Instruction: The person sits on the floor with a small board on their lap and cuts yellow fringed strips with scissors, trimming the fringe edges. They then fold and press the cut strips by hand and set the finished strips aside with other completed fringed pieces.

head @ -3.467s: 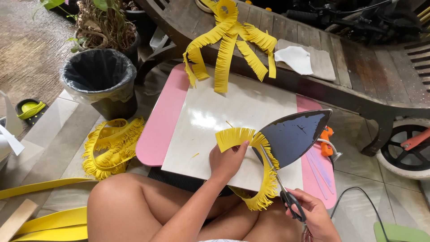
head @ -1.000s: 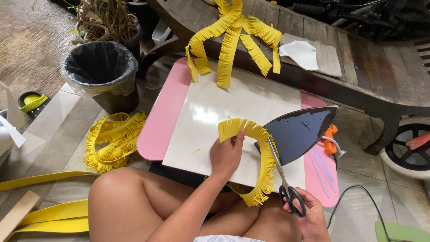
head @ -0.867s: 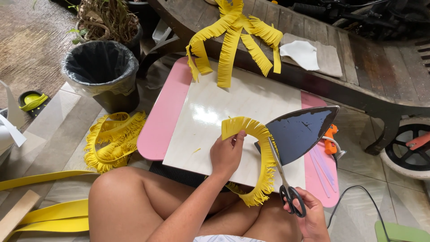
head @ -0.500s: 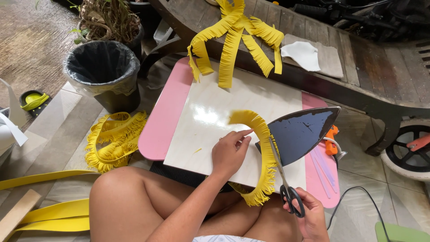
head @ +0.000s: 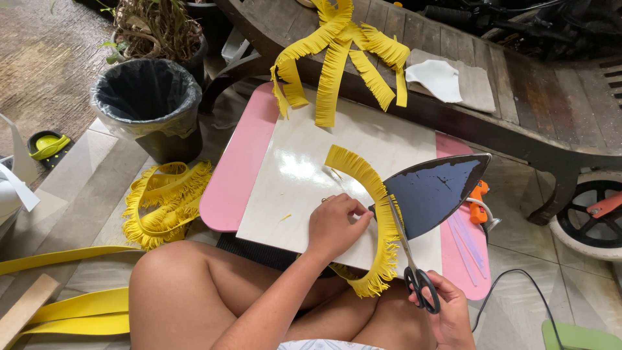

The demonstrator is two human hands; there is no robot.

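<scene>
A low pink bench [head: 233, 194] carries a glossy pale board [head: 291, 194]; on the board rest a curved yellow fringed strip [head: 376, 194] and a dark teardrop-shaped piece [head: 434, 194]; an orange glue gun [head: 478, 201] and clear glue sticks [head: 468, 243] lie on the bare pink edge; the tiled floor [head: 84, 175] bears a black-lined bin [head: 148, 104], a heap of yellow fringe [head: 162, 204] and flat yellow strips [head: 71, 311].
</scene>
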